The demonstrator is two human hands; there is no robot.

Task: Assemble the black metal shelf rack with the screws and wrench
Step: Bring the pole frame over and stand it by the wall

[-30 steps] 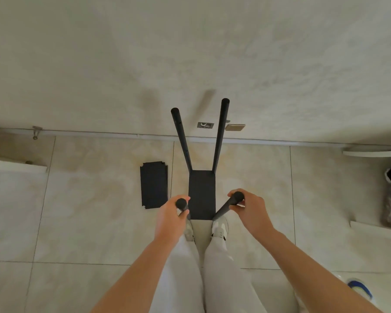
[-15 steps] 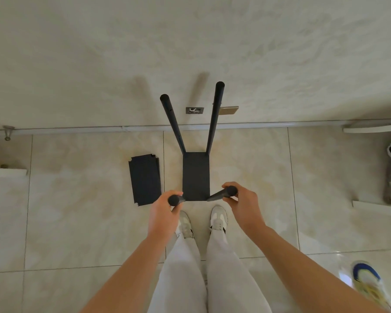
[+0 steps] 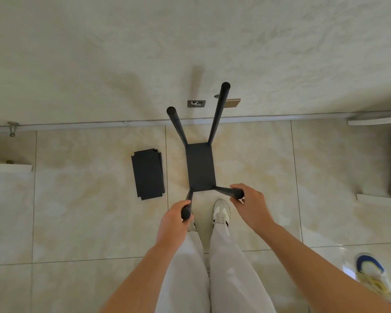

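A cream wall (image 3: 190, 41) with a rough, mottled plaster texture fills the far side, beyond the fingers. Under them lies a floor (image 3: 77, 222) of large, glossy, beige marble-look tiles. The black metal shelf rack (image 3: 200, 169) stands on that floor just ahead of the fingers. It has 1 flat matte rectangular shelf low down and 4 slim round posts rising from its corners, each ending in a rounded cap. The 2 far posts end well beyond the fingers, toward the wall. A loose flat black panel (image 3: 147, 173), rectangular with notched corners, lies on the tiles left of the left hand's fingers, apart from the rack. The left hand (image 3: 173, 222) has its fingers curled round the top of the near-left post (image 3: 186, 210). The right hand (image 3: 251, 204) wraps its fingers round the top of the near-right post (image 3: 229, 192). A white shoe (image 3: 221, 213) sits between the 2 hands. A small grey rectangular packet (image 3: 196, 103) rests at the wall's foot, far ahead of the fingers.
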